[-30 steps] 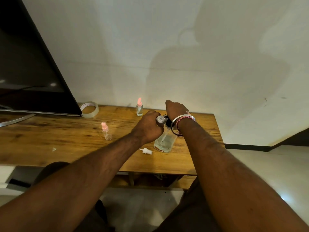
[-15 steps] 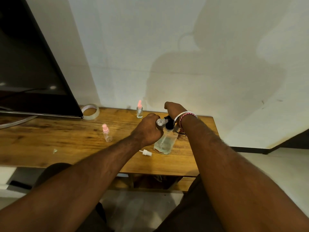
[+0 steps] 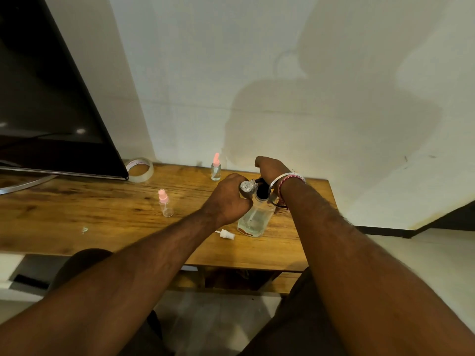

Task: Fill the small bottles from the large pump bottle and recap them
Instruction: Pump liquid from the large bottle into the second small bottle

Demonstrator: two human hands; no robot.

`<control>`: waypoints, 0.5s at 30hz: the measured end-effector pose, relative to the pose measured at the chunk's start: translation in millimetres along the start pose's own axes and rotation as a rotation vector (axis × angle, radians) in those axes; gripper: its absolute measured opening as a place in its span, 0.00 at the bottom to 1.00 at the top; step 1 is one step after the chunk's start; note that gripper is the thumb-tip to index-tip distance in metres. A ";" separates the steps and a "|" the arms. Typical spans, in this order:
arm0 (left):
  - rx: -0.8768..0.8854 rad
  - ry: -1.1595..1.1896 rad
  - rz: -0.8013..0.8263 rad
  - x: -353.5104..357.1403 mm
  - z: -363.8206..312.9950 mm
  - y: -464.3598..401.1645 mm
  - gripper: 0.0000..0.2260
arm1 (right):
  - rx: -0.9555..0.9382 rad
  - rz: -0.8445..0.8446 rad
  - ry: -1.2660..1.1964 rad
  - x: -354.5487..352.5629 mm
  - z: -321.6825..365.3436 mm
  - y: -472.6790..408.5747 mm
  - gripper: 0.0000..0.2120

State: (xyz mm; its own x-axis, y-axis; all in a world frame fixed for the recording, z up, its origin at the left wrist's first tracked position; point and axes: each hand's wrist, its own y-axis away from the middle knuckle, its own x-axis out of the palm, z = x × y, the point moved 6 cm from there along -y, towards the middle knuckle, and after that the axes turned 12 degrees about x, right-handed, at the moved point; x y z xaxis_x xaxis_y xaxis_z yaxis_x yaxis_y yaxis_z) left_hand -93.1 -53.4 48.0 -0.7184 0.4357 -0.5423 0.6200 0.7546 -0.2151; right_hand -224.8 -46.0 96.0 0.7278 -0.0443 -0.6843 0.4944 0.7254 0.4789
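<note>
Hands at tabletop's right end: left hand (image 3: 228, 199) grips small bottle (image 3: 247, 186) at the spout; right hand (image 3: 270, 168) presses large pump bottle (image 3: 255, 219) head. Labels unreadable; tape roll (image 3: 139, 169) writing illegible.

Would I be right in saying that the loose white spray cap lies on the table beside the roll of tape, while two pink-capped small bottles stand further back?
Not quite: in the head view the white spray cap lies beside the large pump bottle, near the table's front edge, far from the roll of tape. The two pink-capped small bottles do stand further back.
</note>
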 end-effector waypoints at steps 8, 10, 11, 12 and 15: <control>0.005 0.008 0.005 1.2 0.0 -2.7 0.12 | 0.019 -0.029 0.032 3.3 0.4 2.5 0.15; 0.006 0.002 0.006 2.5 2.1 -3.4 0.12 | 0.020 -0.045 0.080 4.8 -1.1 1.2 0.13; 0.008 0.000 0.006 3.3 3.3 -3.9 0.12 | 0.011 -0.058 0.104 5.2 -1.3 0.7 0.12; 0.007 -0.004 0.006 4.1 4.4 -4.2 0.12 | 0.003 -0.071 0.114 5.4 -2.2 0.0 0.13; 0.010 -0.018 0.003 5.6 6.7 -6.2 0.13 | -0.008 -0.114 0.149 5.0 -1.1 2.5 0.12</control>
State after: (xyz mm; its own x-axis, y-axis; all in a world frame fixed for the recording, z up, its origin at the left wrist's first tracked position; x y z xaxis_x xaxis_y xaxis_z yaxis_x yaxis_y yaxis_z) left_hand -98.8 -58.9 40.9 -0.7108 0.4294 -0.5571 0.6255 0.7481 -0.2214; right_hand -220.5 -43.7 93.2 0.5889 -0.0248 -0.8078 0.5651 0.7273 0.3896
